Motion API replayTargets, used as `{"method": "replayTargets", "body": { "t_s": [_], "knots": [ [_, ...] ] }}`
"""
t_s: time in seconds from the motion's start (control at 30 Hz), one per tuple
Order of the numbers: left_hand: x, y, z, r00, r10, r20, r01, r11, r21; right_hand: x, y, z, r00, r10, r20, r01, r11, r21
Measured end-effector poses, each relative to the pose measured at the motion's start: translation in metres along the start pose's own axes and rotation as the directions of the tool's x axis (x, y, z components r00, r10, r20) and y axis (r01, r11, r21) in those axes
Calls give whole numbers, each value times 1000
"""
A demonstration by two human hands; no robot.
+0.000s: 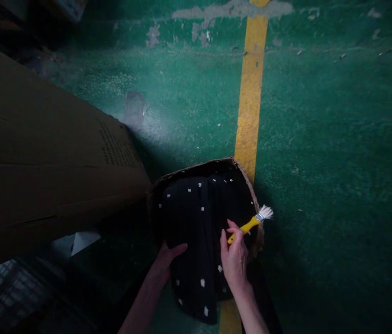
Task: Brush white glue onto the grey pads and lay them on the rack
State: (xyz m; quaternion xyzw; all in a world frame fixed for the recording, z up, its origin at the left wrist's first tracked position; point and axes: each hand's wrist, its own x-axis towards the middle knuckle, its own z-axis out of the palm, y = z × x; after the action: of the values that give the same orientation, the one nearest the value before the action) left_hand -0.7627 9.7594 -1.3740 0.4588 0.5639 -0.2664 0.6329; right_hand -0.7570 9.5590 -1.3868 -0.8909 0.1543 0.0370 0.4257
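The left hand (168, 259) has its thumb on the black cloth (189, 232), fingers hidden, grip unclear. The right hand (237, 260), nearer the brush (250, 225), pinches its handle; it slants forward-right, bristles past the box (249, 184) rim.

Worn green floor (321, 139), yellow stripe (250, 88), grey patches (230, 9), pale scraps (218, 125)

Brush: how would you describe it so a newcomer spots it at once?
Follow the yellow floor stripe down to the brown-rimmed container. Over its right side, the right hand holds the brush. Its yellow handle and pale bristles set it apart from the black, white-flecked material.
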Motion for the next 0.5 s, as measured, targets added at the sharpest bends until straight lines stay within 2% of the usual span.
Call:
{"method": "replayTargets", "body": {
  "t_s": [0.1, 0.17, 0.27, 0.37, 0.5],
  "knots": [
    [8, -5, -1, 1000, -1, -28, 1, 1000, 5, -2, 5, 14, 998, -9, 55, 5, 998, 64],
    [14, -9, -5, 1000, 6, -30, -6, 1000, -4, -5, 5, 23, 999, -25, 45, 21, 997, 78],
    [12, -13, -19, 1000, -11, -27, 10, 999, -35, -16, -9, 27, 999, -29, 24, 27, 995, 92],
    [-5, -13, -39, 997, -44, -65, 40, 997, -69, -34, -34, 22, 998, -46, 45, 41, 993, 108],
    [-44, -5, -66, 977, -110, -185, 93, 991, -99, -60, -70, 10, 998, -63, 29, 58, 988, 144]
  ]
}}
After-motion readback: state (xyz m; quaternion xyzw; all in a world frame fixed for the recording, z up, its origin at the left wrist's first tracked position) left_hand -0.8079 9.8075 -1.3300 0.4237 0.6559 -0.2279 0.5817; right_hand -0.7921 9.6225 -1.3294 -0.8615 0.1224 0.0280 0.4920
